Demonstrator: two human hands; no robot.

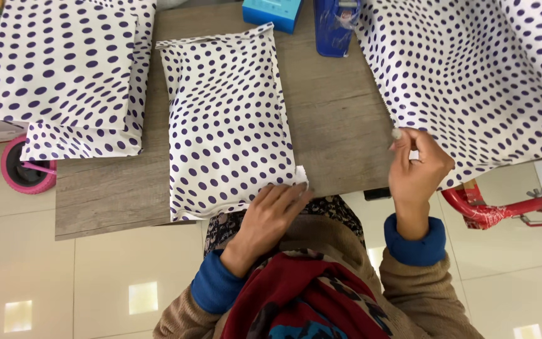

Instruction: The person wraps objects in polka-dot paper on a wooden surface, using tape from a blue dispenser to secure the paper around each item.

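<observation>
The left hand (270, 216) lies flat, fingers spread, pressing the near corner of the wrapped parcel (227, 119) at the table (340, 125) middle; it looks soft-skinned, light and crease-prone, best held by its edges. Right of the parcel, the right hand (416, 168) pinches the near edge of a loose dotted sheet (465, 75), thin, floppy and easily torn. Beyond the parcel stand a blue box (272, 12) and a blue dispenser (335, 26); left of it lie two more parcels (64, 69), none blocking.

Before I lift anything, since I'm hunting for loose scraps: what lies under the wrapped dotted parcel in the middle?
The dotted parcel lies flat on the wooden table. The left hand presses its near corner. Anything beneath it is covered by the paper.
</observation>
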